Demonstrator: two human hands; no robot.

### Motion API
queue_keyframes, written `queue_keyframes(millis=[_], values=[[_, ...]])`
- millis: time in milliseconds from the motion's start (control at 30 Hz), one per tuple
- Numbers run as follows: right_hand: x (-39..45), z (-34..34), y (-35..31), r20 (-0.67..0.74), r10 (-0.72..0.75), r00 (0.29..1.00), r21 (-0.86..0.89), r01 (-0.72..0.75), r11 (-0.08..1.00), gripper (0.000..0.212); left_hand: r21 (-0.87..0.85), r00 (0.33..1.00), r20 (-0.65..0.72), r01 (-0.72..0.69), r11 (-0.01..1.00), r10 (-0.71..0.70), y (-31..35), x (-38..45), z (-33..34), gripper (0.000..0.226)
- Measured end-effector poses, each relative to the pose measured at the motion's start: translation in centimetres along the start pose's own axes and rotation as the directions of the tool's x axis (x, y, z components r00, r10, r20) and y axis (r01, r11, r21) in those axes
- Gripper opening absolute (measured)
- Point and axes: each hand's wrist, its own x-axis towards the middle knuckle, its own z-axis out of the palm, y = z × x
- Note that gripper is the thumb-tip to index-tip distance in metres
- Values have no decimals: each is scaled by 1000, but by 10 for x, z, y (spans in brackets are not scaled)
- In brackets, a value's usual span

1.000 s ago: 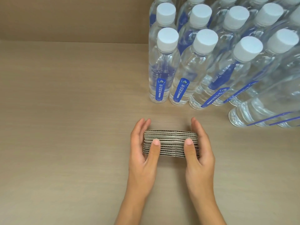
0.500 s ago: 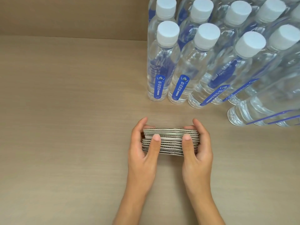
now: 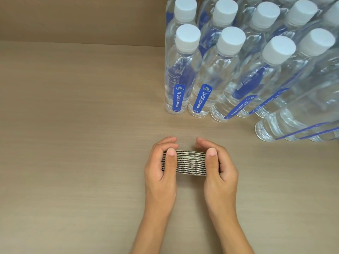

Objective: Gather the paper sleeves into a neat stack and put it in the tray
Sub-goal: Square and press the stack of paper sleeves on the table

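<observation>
A stack of flat corrugated paper sleeves [image 3: 190,163] sits low in the middle of the head view, its ribbed near edge facing me. My left hand [image 3: 161,169] grips the stack's left end, thumb on the near edge, fingers curled over the far side. My right hand [image 3: 219,171] grips the right end the same way. The fingers hide the top and far side of the stack. I cannot tell whether the stack rests on the table [image 3: 73,143] or is lifted just off it. No tray is in view.
Several clear water bottles [image 3: 180,74] with white caps and blue labels stand in rows at the back right, close behind the stack. A brown wall [image 3: 73,17] closes the table's far edge.
Both hands have closed in around the stack: the fingers now curl over its far side and nearly meet. The stack's edges look more even than a second ago.
</observation>
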Motion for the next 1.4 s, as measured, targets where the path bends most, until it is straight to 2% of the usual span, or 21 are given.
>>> queue_keyframes(millis=[100, 200, 400, 500, 667, 767, 833, 900, 1000, 1067, 1167, 1233, 1300, 1400], values=[[0, 1, -1, -5, -12, 1000, -9, 12, 1000, 23, 14, 1000, -24, 7, 1000, -7, 0, 1, -2, 22], [3, 5, 1, -55, -19, 998, -55, 16, 998, 27, 72, 999, -32, -19, 997, 21, -1, 5, 0, 28], [2, 8, 2, -64, 13, 998, -2, -13, 1000, 23, 100, 1000, 16, -10, 995, 8, 0, 5, -4, 25], [4, 7, 5, -94, 0, 996, -47, -5, 999, 28, 109, 1000, 6, -2, 994, 1, -1, 4, -3, 25], [10, 8, 7, -61, -23, 998, -88, 17, 996, 31, 130, 1000, -1, -4, 991, 5, -5, 2, -5, 31], [11, 9, 8, -59, -20, 998, -108, 14, 994, 31, 133, 991, 133, -29, 991, 11, -5, 4, -15, 35], [11, 8, 7, -55, -25, 998, -114, 18, 993, 31, 133, 960, 273, -97, 986, 58, -4, 7, -22, 41], [10, 7, 7, -35, -25, 999, -127, 20, 992, 31, 163, 930, 353, -172, 972, 105, -8, 9, -27, 49], [12, 2, 6, 46, -4, 999, -126, 10, 992, 35, 205, 917, 378, -221, 953, 131, -12, 12, -31, 52], [13, -6, 6, 169, -19, 985, -113, 39, 993, 42, 201, 916, 378, -223, 954, 134, -11, 12, -31, 49], [20, -23, 1, 419, 24, 908, -183, 58, 981, 51, 207, 919, 377, -201, 958, 112, -8, 11, -31, 43], [27, -32, -1, 534, 52, 844, -274, 114, 955, 53, 215, 920, 379, -192, 958, 100, -8, 11, -32, 42], [31, -38, -2, 572, 46, 819, -311, 164, 936, 51, 223, 917, 387, -194, 955, 96, -6, 11, -32, 40], [31, -37, -5, 542, 70, 838, -316, 126, 940, 46, 243, 913, 400, -185, 952, 76, -1, 13, -32, 38]])
